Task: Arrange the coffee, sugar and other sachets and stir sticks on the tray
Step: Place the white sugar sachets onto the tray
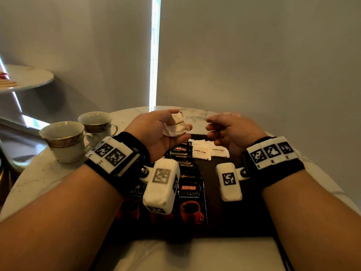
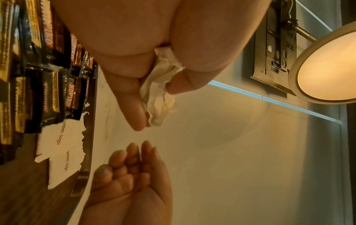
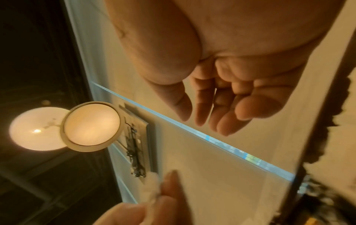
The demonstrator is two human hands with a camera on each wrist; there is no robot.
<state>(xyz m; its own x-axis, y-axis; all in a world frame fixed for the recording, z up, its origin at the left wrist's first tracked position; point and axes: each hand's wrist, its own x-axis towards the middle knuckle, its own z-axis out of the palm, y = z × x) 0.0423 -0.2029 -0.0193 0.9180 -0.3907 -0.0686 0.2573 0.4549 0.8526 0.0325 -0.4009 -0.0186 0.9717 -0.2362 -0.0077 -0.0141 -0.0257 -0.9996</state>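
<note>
My left hand is raised over the far end of the dark wooden tray and grips a few white sugar sachets, seen bunched between thumb and fingers in the left wrist view. My right hand hovers just to the right of it, fingers loosely curled and empty. On the tray lie rows of black Kopiko coffee sachets and two white brown sugar sachets at the far end. No stir sticks show on the tray.
Two gold-banded cups stand on the round marble table to the left of the tray. A smaller round table with some items stands at the back left. A wall and a window gap lie behind.
</note>
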